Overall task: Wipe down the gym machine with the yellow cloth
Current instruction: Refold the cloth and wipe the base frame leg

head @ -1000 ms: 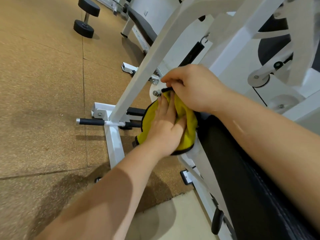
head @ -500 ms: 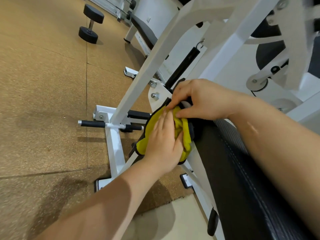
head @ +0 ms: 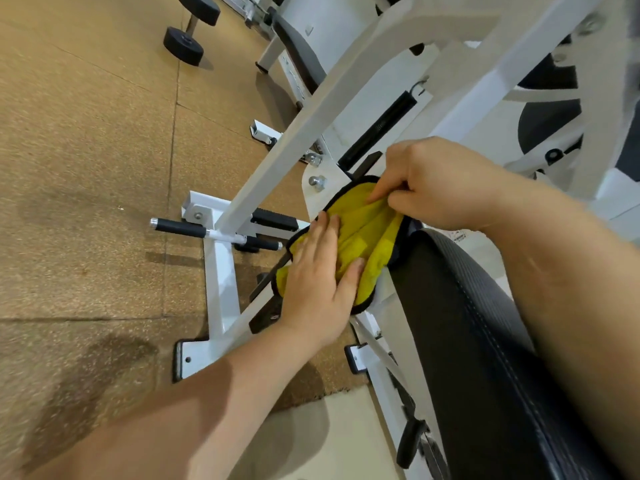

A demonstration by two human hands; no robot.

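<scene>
A yellow cloth with a black hem (head: 372, 237) lies bunched over the white frame (head: 294, 147) of the gym machine, just past the end of its black padded seat (head: 485, 341). My left hand (head: 317, 282) presses flat on the cloth's lower half with straight fingers. My right hand (head: 436, 183) reaches in from the right and pinches the cloth's upper edge between thumb and curled fingers. Part of the cloth is hidden under both hands.
A black dumbbell (head: 190, 27) lies on the brown rubber floor (head: 86, 150) at the top left. A black-gripped peg (head: 180, 228) sticks out left from the machine's white foot. More white frame and a second bench stand beyond.
Both hands and the cloth have slid along the frame toward the seat's end. The right hand now pinches the cloth's top edge, and the left-hand fingers have spread flatter.
</scene>
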